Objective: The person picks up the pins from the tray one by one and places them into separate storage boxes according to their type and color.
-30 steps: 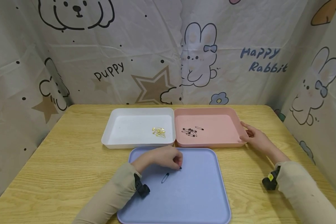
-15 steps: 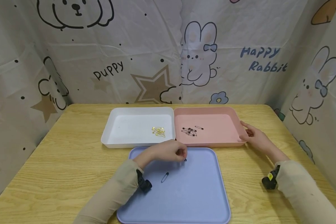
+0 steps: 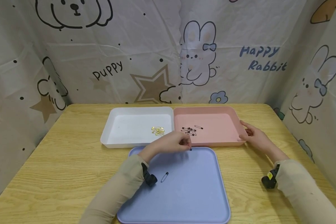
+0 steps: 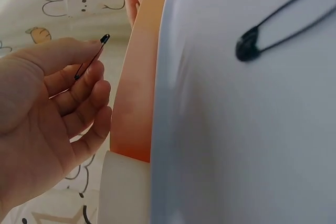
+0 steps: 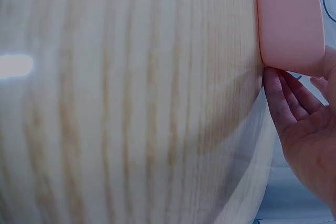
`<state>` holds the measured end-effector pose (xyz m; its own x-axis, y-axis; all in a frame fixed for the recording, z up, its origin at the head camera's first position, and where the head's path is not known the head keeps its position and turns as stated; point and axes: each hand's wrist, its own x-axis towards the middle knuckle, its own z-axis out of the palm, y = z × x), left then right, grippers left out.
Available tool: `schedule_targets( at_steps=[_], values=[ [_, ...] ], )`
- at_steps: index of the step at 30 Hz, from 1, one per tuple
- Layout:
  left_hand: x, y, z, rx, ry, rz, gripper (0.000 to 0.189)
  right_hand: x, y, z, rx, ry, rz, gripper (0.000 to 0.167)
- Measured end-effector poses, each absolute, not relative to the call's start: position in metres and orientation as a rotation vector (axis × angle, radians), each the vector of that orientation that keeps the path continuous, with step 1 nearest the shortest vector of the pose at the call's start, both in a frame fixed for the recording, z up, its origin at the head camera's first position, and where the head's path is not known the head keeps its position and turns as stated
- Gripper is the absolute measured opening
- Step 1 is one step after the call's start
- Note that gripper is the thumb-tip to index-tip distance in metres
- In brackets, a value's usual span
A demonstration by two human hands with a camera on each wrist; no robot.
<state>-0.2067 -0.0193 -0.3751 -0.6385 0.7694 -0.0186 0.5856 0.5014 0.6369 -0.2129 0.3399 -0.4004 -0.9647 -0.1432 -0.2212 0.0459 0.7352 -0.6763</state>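
My left hand (image 3: 170, 143) pinches a black safety pin (image 4: 91, 60) between thumb and index finger, over the far edge of the blue tray (image 3: 196, 189) and close to the pink tray's near wall. Another black safety pin (image 3: 164, 177) lies on the blue tray. In the pink tray (image 3: 218, 123), several black safety pins (image 3: 189, 131) are gathered on the left side, one lying slightly apart. My right hand (image 3: 256, 138) grips the pink tray's right end, thumb over the rim and fingers against the outside, as the right wrist view also shows.
A white tray (image 3: 128, 127) stands against the pink one's left side, with several gold safety pins (image 3: 158, 131) near its right wall. All three trays rest on a wooden table (image 3: 58, 174). A printed curtain (image 3: 145, 37) hangs behind and at both sides.
My left hand has moved away from me and a little right, carrying the pinched safety pin from over the blue tray to the pink tray's near edge. The right hand keeps its place.
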Motion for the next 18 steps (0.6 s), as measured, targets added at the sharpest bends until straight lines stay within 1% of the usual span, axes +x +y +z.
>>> schedule_targets(
  at_steps=[12,18],
  values=[
    [-0.224,-0.008,-0.369,1.08,2.494,0.924,0.004,-0.213,0.34,-0.401,-0.067,2.679,-1.065,0.076],
    [-0.235,-0.001,-0.37,0.993,2.476,0.992,0.004,-0.213,0.34,-0.401,-0.057,2.679,-1.063,0.076]
  ],
)
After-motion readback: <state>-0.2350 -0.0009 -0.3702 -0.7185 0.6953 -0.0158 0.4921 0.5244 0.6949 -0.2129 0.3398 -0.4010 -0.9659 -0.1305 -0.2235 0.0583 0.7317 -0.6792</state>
